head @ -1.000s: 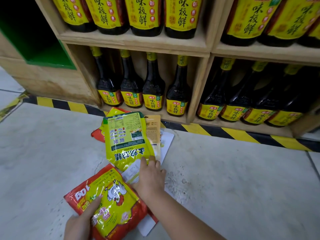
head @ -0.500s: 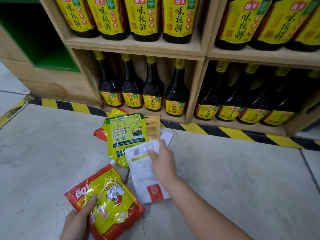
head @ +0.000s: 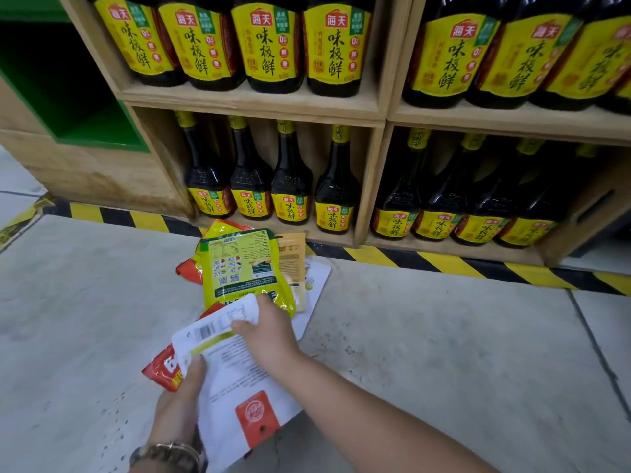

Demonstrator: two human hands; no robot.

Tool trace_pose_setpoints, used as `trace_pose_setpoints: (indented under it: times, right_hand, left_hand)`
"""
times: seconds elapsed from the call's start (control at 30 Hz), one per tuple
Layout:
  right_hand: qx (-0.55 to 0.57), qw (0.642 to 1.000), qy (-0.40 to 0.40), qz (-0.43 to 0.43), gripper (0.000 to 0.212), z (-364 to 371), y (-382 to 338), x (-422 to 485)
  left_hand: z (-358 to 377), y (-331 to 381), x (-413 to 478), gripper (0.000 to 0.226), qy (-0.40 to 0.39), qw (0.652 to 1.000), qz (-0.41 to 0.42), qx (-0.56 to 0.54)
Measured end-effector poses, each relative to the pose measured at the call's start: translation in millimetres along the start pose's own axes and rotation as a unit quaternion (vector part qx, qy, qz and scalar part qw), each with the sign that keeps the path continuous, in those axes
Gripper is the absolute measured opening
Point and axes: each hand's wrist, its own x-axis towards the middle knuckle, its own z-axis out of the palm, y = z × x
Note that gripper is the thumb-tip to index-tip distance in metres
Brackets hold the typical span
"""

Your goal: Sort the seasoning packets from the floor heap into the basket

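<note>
**Stack the white packet on the red one, then reach again**

The right hand [head: 269,336] pinches the top edge of the white packet [head: 235,380], its fingers curled round it. It lays this packet over the red packet [head: 162,368], which the left hand [head: 181,401] grips from below, with its thumb pressing the white one's corner. It seems best that the left thumb clamps both flat together. This would free the right hand for the yellow-green packet [head: 242,268] on the heap by the shelf [head: 370,186]. The basket is not in view.

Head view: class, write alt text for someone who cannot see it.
Left hand and right hand hold a white seasoning packet over a red packet above the floor. Behind, a heap of packets lies before wooden shelves of dark sauce bottles.
</note>
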Motion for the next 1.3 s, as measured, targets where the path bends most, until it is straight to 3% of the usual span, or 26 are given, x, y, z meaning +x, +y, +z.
trace_pose_setpoints:
  times: [0.17,0.3,0.47,0.53,0.77,0.9,1.03,1.1,1.2,1.3]
  right_hand:
    - [-0.046,0.998,0.05,0.0,0.047,1,-10,29]
    - [-0.175,0.981,0.084,0.0,0.057,-3,-17,69]
    - [-0.189,0.975,0.054,0.107,0.08,7,-2,96]
    - [-0.216,0.967,0.065,0.114,0.083,12,2,100]
    - [-0.244,0.947,0.153,0.14,0.064,15,7,112]
    - [-0.213,0.96,0.109,0.143,0.024,13,8,114]
    - [-0.127,0.982,0.084,0.109,0.018,8,5,106]
    - [-0.09,0.987,0.086,0.104,0.005,0,5,102]
    - [-0.028,0.991,0.108,0.071,0.016,-16,8,91]
    - [0.055,0.991,0.121,0.031,0.041,-37,12,67]
  left_hand:
    - [1,16,3,0.024,0.036,0.997,0.016,0.071]
    - [-1,17,5,0.026,0.038,0.997,0.003,0.069]
    - [-8,11,7,0.019,0.049,0.997,-0.019,0.05]
    - [-12,9,9,0.021,0.058,0.997,-0.032,0.04]
    - [-22,8,10,0.027,0.075,0.996,-0.04,0.01]
    - [-28,7,8,0.024,0.068,0.997,-0.04,0.012]
    - [-33,7,8,0.032,0.055,0.998,-0.037,0.003]
    - [-33,7,7,0.029,0.053,0.998,-0.032,-0.001]
    - [-33,10,4,0.028,0.047,0.999,-0.021,-0.002]
    - [-32,16,1,0.029,0.037,0.999,0.004,-0.006]
